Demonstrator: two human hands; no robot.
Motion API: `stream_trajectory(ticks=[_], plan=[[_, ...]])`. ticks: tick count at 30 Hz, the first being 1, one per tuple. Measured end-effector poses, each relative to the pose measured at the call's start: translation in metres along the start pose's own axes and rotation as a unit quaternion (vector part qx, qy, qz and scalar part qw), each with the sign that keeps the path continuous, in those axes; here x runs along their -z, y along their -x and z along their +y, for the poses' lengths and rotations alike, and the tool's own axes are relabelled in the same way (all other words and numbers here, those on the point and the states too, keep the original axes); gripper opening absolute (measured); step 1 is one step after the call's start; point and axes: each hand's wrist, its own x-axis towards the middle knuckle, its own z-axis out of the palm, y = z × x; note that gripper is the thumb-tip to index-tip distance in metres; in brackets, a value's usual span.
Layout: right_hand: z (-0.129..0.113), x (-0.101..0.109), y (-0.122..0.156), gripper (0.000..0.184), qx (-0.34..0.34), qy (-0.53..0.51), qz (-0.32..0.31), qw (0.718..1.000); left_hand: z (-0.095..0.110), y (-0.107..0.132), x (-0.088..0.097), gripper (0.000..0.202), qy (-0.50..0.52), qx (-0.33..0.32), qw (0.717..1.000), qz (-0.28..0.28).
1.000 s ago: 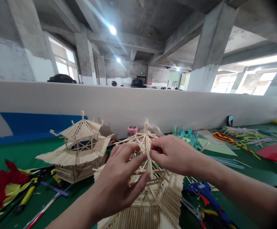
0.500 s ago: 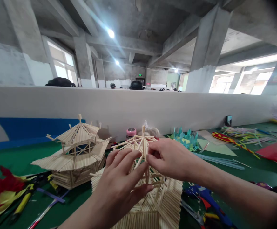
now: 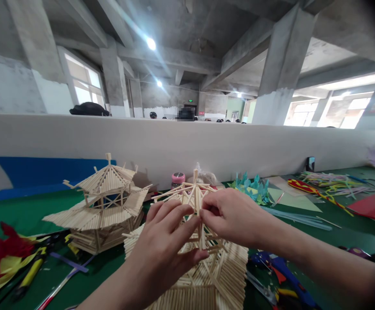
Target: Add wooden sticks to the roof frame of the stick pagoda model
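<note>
The right grip [image 3: 228, 213] pinches a stick [image 3: 202, 239], left grip [image 3: 168, 241] uncertain, before a pink-topped jar [image 3: 178, 178], contents hidden.

R hand [image 3: 234, 215] a bit lower vs 1 s ago, fingers in closer on thin stick [image 3: 201, 239]; L hand [image 3: 166, 245] thumb also lower. R forearm [image 3: 316, 252] dropped, so more lt-blue strips [image 3: 299, 218] & a purple item [image 3: 354, 251] show. Dark head top [image 3: 90, 109] beyond partition [image 3: 239, 148] shifted right.

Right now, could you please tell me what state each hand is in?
Left hand: open, fingers loosely curved at the wooden roof frame.
Right hand: closed, thumb and index finger pinching a thin stick of that frame.
</note>
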Motion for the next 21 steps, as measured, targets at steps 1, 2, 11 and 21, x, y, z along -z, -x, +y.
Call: stream_trajectory(ticks=[1,2,11,21], plan=[[0.0004,-0.0002,-0.0004,0.021,0.004,-0.008,-0.002,1.0,0.0,-0.0002,0.0002,0.036,0.001,-0.002,1.0,0.0],[0.0008,-0.0003,-0.0007,0.02,0.009,-0.015,-0.005,1.0,0.0,-0.0004,0.0003,0.036,0.003,0.0,1.0,0.0],[0.0032,-0.0014,-0.0012,0.02,0.023,-0.032,-0.006,0.999,-0.001,-0.0012,-0.0007,0.036,0.022,0.012,1.0,-0.002],[0.0064,-0.0034,0.0035,0.022,0.04,-0.053,0.009,0.998,0.0,0.0031,0.0012,0.038,0.003,0.006,1.0,-0.007]])
